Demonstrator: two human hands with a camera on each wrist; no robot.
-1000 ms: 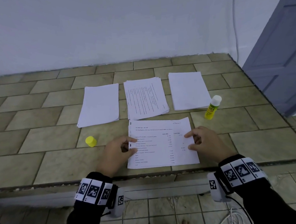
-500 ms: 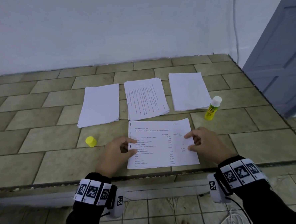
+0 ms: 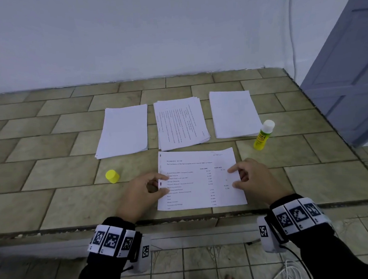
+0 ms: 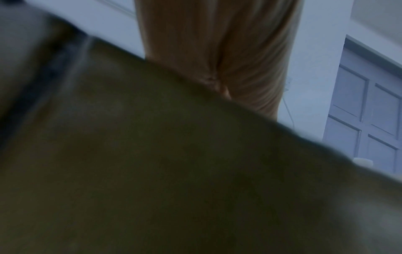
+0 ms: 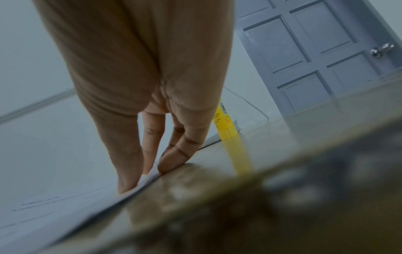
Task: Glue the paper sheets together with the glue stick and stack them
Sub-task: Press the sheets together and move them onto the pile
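1. Farthest left on the tiled ledge (image 3: 50, 147) we see the blank pile (image 3: 123, 131), and nearer us the yellow cap (image 3: 112, 176) lying by itself, well apart from its glue stick.
2. Our left hand (image 3: 139, 191) rests at the left edge of the printed sheet (image 3: 199, 181). Thumb and forefinger reach onto the paper and the other fingers curl loosely; we cannot tell whether it is pinching the edge or only pressing it down. The left wrist view is mostly dark surface and adds nothing on this.
3. The printed sheet lies flat just in front of us, directly below the middle pile (image 3: 181, 123), whose printed top page is turned sideways. We judge the sheet light, limp and quick to slide on smooth tile, so it wants pinning with flat fingertips near 2 opposite edges, and lifting by a corner or edge without creasing it.
4. Our right hand (image 3: 254, 178) sits at the sheet's right edge. In the right wrist view its fingertips (image 5: 127, 186) run nearly straight down onto the paper at the margin, pressing and gripping nothing.
5. Beyond it lies the right pile (image 3: 234, 113), blank side up.
6. Farthest right stands the glue stick (image 3: 263, 135), upright and uncapped, just beside that pile. It looks rigid and light, easy to tip; we would take it round the yellow barrel, keeping clear of the white tip.
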